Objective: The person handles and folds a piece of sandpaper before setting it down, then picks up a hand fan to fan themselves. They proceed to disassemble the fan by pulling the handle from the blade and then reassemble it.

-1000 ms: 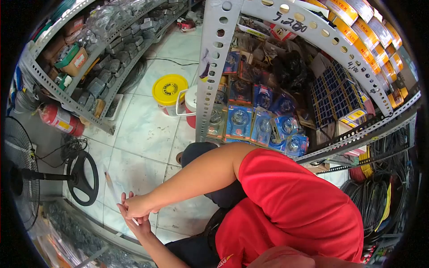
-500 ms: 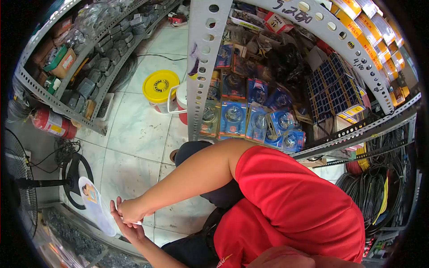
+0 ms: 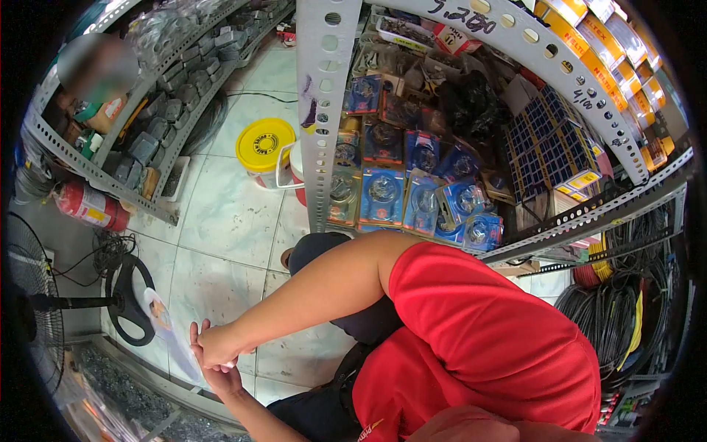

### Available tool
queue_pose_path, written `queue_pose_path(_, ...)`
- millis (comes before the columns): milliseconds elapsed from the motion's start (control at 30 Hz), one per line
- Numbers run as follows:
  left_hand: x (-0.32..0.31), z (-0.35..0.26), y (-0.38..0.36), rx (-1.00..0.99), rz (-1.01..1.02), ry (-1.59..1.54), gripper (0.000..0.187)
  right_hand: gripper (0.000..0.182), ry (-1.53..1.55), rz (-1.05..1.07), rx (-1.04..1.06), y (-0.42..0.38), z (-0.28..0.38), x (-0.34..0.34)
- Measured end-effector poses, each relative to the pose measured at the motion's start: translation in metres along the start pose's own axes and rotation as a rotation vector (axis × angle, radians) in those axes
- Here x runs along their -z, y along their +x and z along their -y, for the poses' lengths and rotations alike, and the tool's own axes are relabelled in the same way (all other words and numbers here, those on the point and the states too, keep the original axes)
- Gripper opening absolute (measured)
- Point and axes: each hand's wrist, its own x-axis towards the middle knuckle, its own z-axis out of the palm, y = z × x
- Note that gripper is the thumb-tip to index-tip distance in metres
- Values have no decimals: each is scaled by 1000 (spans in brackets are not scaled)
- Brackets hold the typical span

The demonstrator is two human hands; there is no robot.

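Observation:
A pale oval hand fan [image 3: 177, 337] with a small picture near its tip is smeared by motion. My right hand [image 3: 219, 346] is closed around what looks like its handle, whose white end shows under the fingers. My left hand [image 3: 219, 377] lies just below and against the right hand. Two of its fingers stretch out past the right fist, and the rest of its fingers are hidden. Both hands are low in front of my body, beside a standing electric fan [image 3: 44, 302] with a black base.
A yellow-lidded bucket [image 3: 265, 144] stands on the tiled floor [image 3: 213, 199] by a metal shelf post [image 3: 318, 110]. Blue blister packs [image 3: 383, 191] fill the shelf at right. A fire extinguisher [image 3: 90, 206] lies at left below shelves of metal boxes. Wire coils [image 3: 611, 317] hang at right.
The hand fan has swung slightly right and looks narrower and more blurred. Both hands have shifted a little to the right. A blurred round patch now appears over the upper left shelf.

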Motion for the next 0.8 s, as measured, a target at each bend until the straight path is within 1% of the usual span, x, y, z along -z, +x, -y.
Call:
queue_pose_path(67,5,-1,1,16,14,241,53,19,-13,-6,-1,4,-4,-4)
queue_pose_path(100,6,1,1,17,12,242,53,19,-13,-4,-1,11,-11,-5)
queue_pose_path(167,6,3,2,-71,-25,238,50,22,-78,-23,25,22,-21,-7)
queue_pose_path(300,3,1,3,-124,-96,288,52,28,-219,-49,81,36,-30,-14)
queue_pose_path(367,0,-4,3,-76,-136,299,53,31,-287,-58,111,39,-31,-19)
queue_pose_path(400,5,-5,3,-78,-141,297,53,32,-321,-64,126,40,-31,-22)
queue_pose_path(467,18,-7,5,28,-223,217,53,35,-393,-79,152,41,-32,-25)
queue_pose_path(500,23,-7,5,26,-227,212,53,35,-397,-75,152,28,-23,-17)
queue_pose_path(567,27,-11,5,52,-269,147,53,30,-189,246,59,3,-2,2)
queue_pose_path(600,25,-12,5,49,-270,146,53,30,-192,248,61,2,0,2)
queue_pose_path(667,17,-14,2,50,-330,133,54,29,-97,260,27,2,3,3)
queue_pose_path(800,15,-15,0,30,-303,170,55,28,101,276,-45,1,5,3)
